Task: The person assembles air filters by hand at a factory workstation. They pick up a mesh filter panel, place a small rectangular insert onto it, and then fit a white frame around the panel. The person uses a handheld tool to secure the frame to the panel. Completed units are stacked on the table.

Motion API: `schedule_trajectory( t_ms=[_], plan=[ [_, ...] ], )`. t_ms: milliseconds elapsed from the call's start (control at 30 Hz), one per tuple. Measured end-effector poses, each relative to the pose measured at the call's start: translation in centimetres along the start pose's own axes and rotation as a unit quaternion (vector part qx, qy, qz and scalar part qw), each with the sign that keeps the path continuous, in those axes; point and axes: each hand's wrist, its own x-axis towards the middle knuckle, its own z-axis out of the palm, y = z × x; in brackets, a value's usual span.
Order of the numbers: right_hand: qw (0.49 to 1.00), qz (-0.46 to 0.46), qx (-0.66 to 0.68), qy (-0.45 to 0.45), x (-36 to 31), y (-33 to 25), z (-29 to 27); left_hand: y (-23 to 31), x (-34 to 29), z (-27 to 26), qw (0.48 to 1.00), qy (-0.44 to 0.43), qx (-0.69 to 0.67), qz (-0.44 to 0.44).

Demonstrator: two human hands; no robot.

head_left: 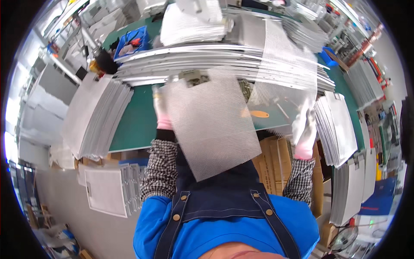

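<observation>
My left hand point(161, 110), in a white and pink glove, grips the left edge of a grey metal mesh sheet point(215, 125). The sheet hangs tilted in front of my apron and covers part of the table. On the right, a second, paler mesh sheet point(286, 64) slants down from the stacks at the back. My right hand point(304, 131), gloved the same way, is at its lower right edge, and motion smears the fingers. Between the two sheets, an orange oval-ended tool point(259, 114) lies on the green table point(140, 116).
Long white metal strips point(189, 58) lie piled across the table behind the sheets. Stacks of flat panels stand at the left point(97, 116) and right point(338, 125). A blue bin point(131, 42) sits at the back left. Cardboard boxes point(274, 166) stand below the table's front edge.
</observation>
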Motion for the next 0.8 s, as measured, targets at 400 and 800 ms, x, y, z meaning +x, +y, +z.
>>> schedule_trajectory(
  t_ms=[400, 800],
  plan=[
    [0.93, 0.271, -0.211, -0.128, -5.0, 9.0, 6.6, -0.3, 0.3, -6.4, 0.997, 0.008, -0.048, -0.065],
    [0.89, 0.295, -0.317, -0.143, -4.4, 8.6, 6.4, -1.2, -0.7, -2.2, 0.994, -0.056, 0.077, -0.055]
  ],
)
